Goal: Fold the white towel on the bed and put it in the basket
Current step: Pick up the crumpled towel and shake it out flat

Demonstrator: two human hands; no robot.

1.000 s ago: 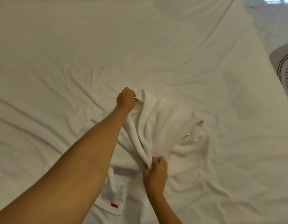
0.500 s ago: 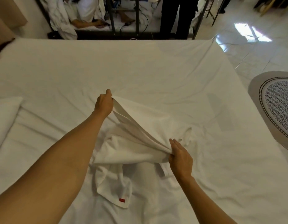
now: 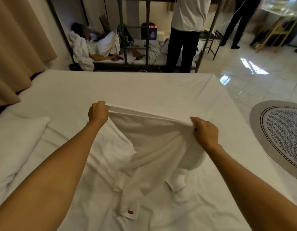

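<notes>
The white towel (image 3: 154, 147) hangs over the bed (image 3: 144, 87), held up by one long edge stretched taut between my hands. My left hand (image 3: 98, 112) pinches the edge's left corner. My right hand (image 3: 204, 130) grips the right corner. The towel's lower part sags in folds and trails onto the sheet, where a corner with a small red tag (image 3: 130, 212) lies near me. No basket is in view.
A white pillow (image 3: 16, 144) lies at the bed's left. A beige curtain (image 3: 14, 44) hangs at far left. Beyond the bed stand a metal bunk frame (image 3: 124, 39), a lying person and two standing people. A round patterned rug (image 3: 284, 135) lies on the tiled floor, right.
Both hands have lifted and moved apart, pulling the towel's edge straight and raising it off the bed. My right hand slid right along the edge. The view tilted up.
</notes>
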